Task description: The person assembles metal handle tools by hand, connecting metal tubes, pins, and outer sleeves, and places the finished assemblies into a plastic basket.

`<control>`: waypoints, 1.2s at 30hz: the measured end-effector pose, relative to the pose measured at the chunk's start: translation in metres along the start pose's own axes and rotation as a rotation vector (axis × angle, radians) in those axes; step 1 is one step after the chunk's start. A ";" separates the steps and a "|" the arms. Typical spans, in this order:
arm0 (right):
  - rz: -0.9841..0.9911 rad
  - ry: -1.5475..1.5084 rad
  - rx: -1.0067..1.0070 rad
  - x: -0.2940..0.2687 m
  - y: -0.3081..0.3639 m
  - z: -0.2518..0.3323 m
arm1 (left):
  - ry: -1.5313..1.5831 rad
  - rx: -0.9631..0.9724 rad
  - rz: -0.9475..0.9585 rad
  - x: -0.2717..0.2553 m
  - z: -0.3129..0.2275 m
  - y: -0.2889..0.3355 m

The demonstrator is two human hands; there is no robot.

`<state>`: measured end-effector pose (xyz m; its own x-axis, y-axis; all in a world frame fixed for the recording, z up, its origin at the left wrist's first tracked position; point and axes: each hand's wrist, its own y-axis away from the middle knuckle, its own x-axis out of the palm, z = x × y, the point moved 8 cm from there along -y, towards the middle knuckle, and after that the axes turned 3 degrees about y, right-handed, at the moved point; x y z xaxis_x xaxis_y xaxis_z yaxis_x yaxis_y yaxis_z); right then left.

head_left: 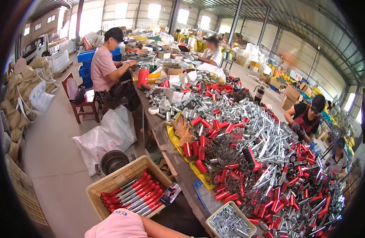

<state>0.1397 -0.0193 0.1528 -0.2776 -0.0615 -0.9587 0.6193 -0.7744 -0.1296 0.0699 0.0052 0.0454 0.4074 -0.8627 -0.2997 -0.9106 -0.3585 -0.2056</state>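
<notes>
The head fisheye looks forward and down over the close table [184, 178], its rim too dark to tell.

I can see a small cream tub [219, 210] with rounded corners, loaded with short silver pieces [229, 222] that lie at all angles. It sits right beside a big loose heap, which spreads away behind it and to its right. In the heap, glossy red tubes [201, 166] lie crossed over one another, some showing open round ends. Tangled dark wire coils [226, 152] are bunched among them, and long silver strips [265, 139] are piled higher up. Over to the left of the tub, well apart, a larger tan crate [116, 177] holds red-gripped rods [131, 194], laid slantwise, side by side, their silver shafts showing.
</notes>
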 end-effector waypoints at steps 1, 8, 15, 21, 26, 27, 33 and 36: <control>0.089 -0.065 -0.001 0.007 0.001 -0.001 | -0.010 -0.017 0.018 0.001 0.000 0.000; 0.141 -0.091 0.224 -0.011 -0.005 0.000 | 0.089 0.011 -0.028 0.005 -0.005 0.006; 0.326 -0.016 0.282 -0.001 0.000 0.009 | 0.068 0.046 -0.032 0.007 -0.013 0.007; 0.021 -0.035 0.245 -0.016 0.012 0.009 | 0.069 0.008 0.022 0.014 -0.016 0.009; -0.090 -0.004 0.001 -0.014 0.013 0.033 | 0.038 0.040 -0.083 0.013 -0.007 0.011; 0.016 -0.071 0.038 -0.003 0.013 0.033 | 0.038 0.045 -0.035 0.018 -0.006 0.010; 0.152 0.035 0.281 -0.008 0.026 0.022 | 0.033 0.117 0.002 0.030 -0.014 0.012; 0.010 -0.005 0.138 -0.025 0.016 0.039 | 0.005 0.063 0.032 0.029 -0.012 0.013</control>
<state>0.1279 -0.0541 0.1841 -0.2756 -0.0727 -0.9585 0.5149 -0.8532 -0.0834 0.0696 -0.0290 0.0456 0.3778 -0.8750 -0.3026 -0.9167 -0.3077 -0.2548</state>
